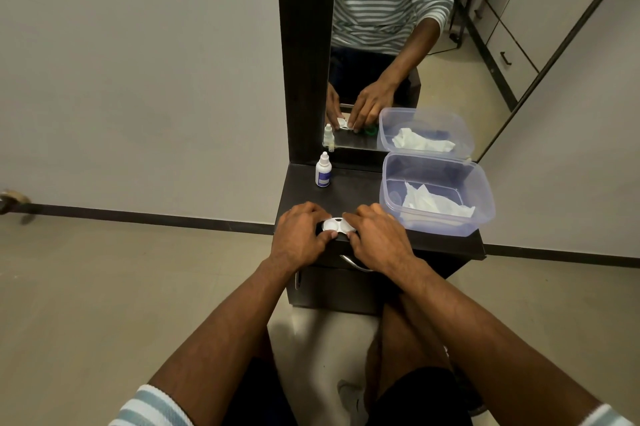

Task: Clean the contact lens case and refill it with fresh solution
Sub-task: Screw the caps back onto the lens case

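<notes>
- Left hand (298, 235) fingers pinch the white lens case (335, 225) on the dark worktop (360, 190).
- Right hand (379, 239) fingers pinch its other end.
- Solution bottle (323, 171) stands well behind.

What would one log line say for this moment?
both hands: left hand, right hand | holding lens case | bottle untouched

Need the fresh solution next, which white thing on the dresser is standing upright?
The small dropper bottle near the mirror; the lens case lies flat between both hands.

case (334, 225) front, between hands | bottle (323, 171) behind-left | tub (437, 195) right - tissue (433, 203) inside
</notes>
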